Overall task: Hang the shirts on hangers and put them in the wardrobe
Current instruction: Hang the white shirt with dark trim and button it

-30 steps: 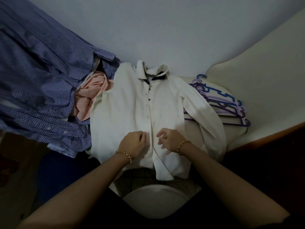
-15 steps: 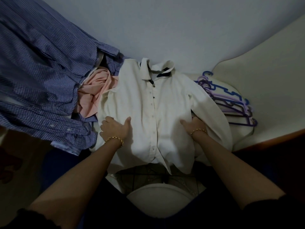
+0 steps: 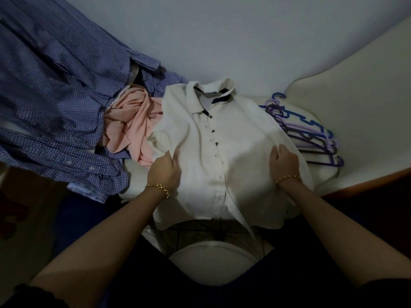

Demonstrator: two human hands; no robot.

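A white button-up shirt lies front-up on a pale surface, collar toward the wall, buttoned down the middle. My left hand pinches a fold of the shirt's left side. My right hand grips the cloth on the shirt's right side, by the sleeve. A stack of purple and blue plastic hangers lies to the right, partly under the shirt's sleeve. A crumpled pink shirt sits to the left of the white one.
Blue checked shirts hang and pile up at the left. A pale wall stands behind. A cream padded surface curves at the right above a wooden edge. A white round object sits below the shirt's hem.
Both hands moved from the shirt's button line out to its sides, then closed on the cloth. The shirt's sides are bunched slightly under the fingers.
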